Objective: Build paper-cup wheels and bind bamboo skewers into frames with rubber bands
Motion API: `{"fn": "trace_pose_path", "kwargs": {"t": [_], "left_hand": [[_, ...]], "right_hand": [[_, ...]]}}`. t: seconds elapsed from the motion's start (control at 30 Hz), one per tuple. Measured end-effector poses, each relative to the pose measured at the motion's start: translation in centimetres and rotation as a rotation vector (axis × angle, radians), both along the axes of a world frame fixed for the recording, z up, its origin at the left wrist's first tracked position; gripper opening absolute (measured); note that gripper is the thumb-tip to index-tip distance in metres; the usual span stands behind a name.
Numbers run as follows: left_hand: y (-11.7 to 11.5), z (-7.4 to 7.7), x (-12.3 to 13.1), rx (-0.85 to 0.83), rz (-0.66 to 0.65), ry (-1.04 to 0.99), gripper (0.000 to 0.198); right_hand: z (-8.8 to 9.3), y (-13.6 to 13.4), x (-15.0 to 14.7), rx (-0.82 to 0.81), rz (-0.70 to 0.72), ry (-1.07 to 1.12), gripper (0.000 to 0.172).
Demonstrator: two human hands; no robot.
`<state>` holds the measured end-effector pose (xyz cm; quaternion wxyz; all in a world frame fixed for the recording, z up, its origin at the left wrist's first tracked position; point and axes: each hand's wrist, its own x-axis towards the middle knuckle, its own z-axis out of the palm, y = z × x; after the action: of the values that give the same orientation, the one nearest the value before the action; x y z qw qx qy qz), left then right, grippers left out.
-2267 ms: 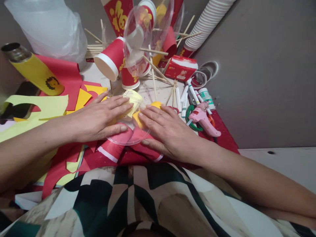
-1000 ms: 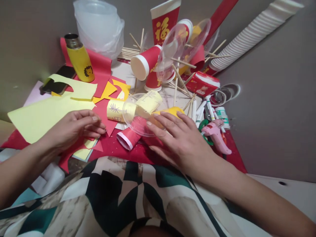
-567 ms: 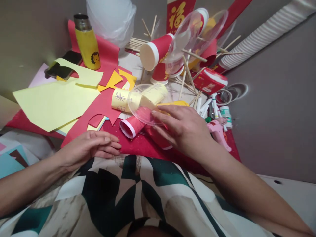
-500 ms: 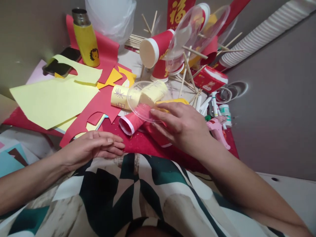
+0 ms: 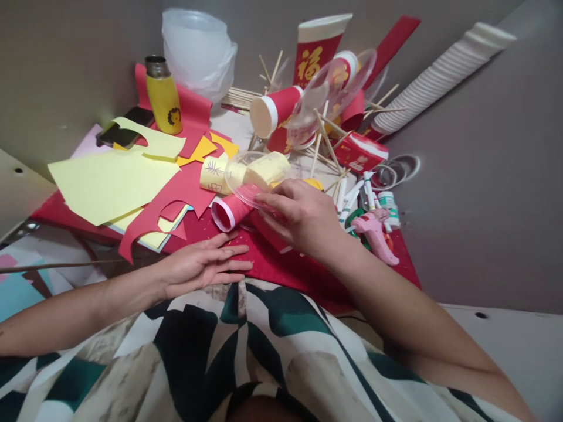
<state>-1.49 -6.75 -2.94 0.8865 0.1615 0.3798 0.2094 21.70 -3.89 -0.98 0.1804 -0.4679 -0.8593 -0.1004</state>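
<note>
My right hand (image 5: 303,214) pinches the near right edge of a clear round plastic lid (image 5: 236,180), which is tilted. Through and behind the lid show paper tubes: a pale yellow one with purple drawings (image 5: 214,174) and a red one with a white rim (image 5: 224,214). Another red tube lies partly hidden under my right hand. My left hand (image 5: 209,264) is open at the table's front edge, its fingers spread and nothing in it, just below the red tube's rim.
Cut red and yellow paper (image 5: 114,181) covers the left side, with a yellow bottle (image 5: 164,97) behind. Red paper cups (image 5: 277,111), wooden sticks (image 5: 324,138) and clear lids stand assembled at the back. A pink glue gun (image 5: 376,234) and several markers lie to the right.
My left hand has moved right, nearer the red tube, and its fingers have spread. My right hand keeps its hold on the lid. The camera view has shifted.
</note>
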Motion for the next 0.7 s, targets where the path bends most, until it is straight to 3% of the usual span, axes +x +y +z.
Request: {"fn": "trace_pose_path", "kwargs": {"t": [0.2, 0.33, 0.47, 0.57, 0.7], "left_hand": [[0.4, -1.1, 2.8, -0.012, 0.206, 0.000, 0.011], [0.6, -1.2, 3.8, 0.073, 0.274, 0.096, 0.011], [0.8, -1.1, 3.6, 0.273, 0.397, 0.132, 0.013], [1.4, -1.8, 3.0, 0.456, 0.499, 0.124, 0.018], [2.2, -3.0, 1.6, 0.624, 0.574, 0.147, 0.016]], "right_hand": [[0.1, 0.2, -0.8, 0.084, 0.050, 0.011, 0.028], [0.6, 0.0, -1.3, 0.075, 0.082, 0.042, 0.028], [1.6, -1.0, -1.7, 0.031, 0.151, 0.111, 0.028], [3.3, -1.4, -1.4, 0.013, 0.230, 0.191, 0.025], [6.8, 0.3, 0.1, 0.177, 0.195, 0.439, 0.020]]}}
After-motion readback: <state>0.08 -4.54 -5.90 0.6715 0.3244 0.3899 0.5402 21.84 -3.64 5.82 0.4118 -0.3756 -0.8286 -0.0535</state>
